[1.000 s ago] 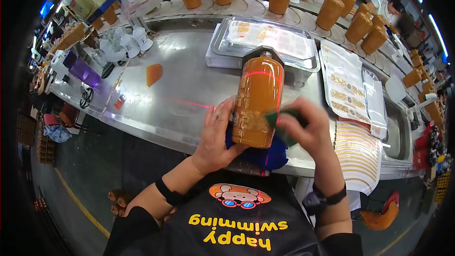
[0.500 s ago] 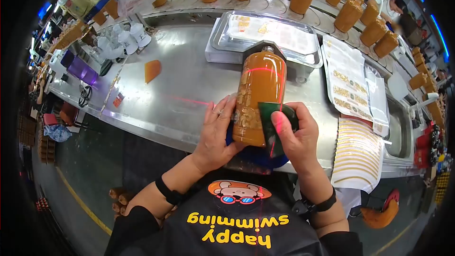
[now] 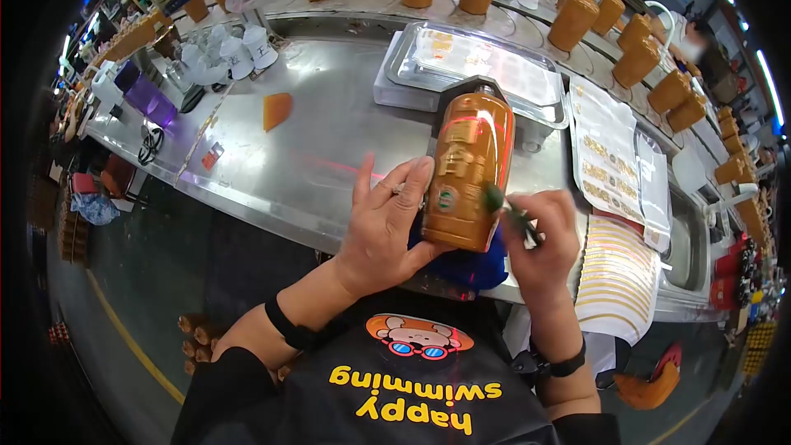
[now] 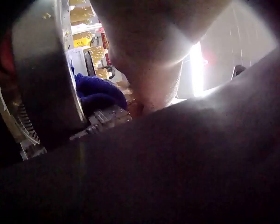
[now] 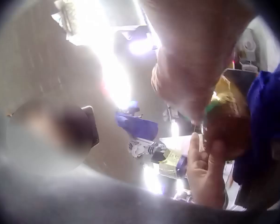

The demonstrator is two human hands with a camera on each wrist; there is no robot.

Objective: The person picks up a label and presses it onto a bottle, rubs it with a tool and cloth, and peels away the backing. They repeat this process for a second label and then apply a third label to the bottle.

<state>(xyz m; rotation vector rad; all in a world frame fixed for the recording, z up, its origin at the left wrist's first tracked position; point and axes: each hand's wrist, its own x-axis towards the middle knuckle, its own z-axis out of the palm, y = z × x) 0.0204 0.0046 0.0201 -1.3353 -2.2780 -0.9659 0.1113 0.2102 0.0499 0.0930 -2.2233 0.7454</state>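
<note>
An orange-brown bottle [image 3: 471, 173] with raised ornament and a small green emblem lies tilted over a blue cloth [image 3: 478, 270], its neck at a dark angular holder. Against its left side rests my left hand [image 3: 383, 231], fingers fairly straight and thumb near the base. My right hand [image 3: 544, 239] pinches a thin dark green piece [image 3: 494, 198] at the bottle's right side; motion blurs it. The right wrist view shows the bottle [image 5: 228, 128] between the right hand [image 5: 191, 60] and the left hand [image 5: 205, 175]. In the left wrist view, the cloth [image 4: 100, 93] lies beside the hand [image 4: 149, 56].
Behind the bottle stands a metal tray [image 3: 395, 74] with decal sheets. More sheets [image 3: 606, 148] and a striped sheet [image 3: 618, 280] lie at the right. An amber piece [image 3: 278, 110] and a purple bottle [image 3: 147, 97] are at the left. Several bottles line the conveyor behind.
The bottle has turned about its length, bringing the emblem and more raised ornament into view. The green piece, seen broad against the bottle half a second ago, now appears edge-on. Conveyor bottles have shifted.
</note>
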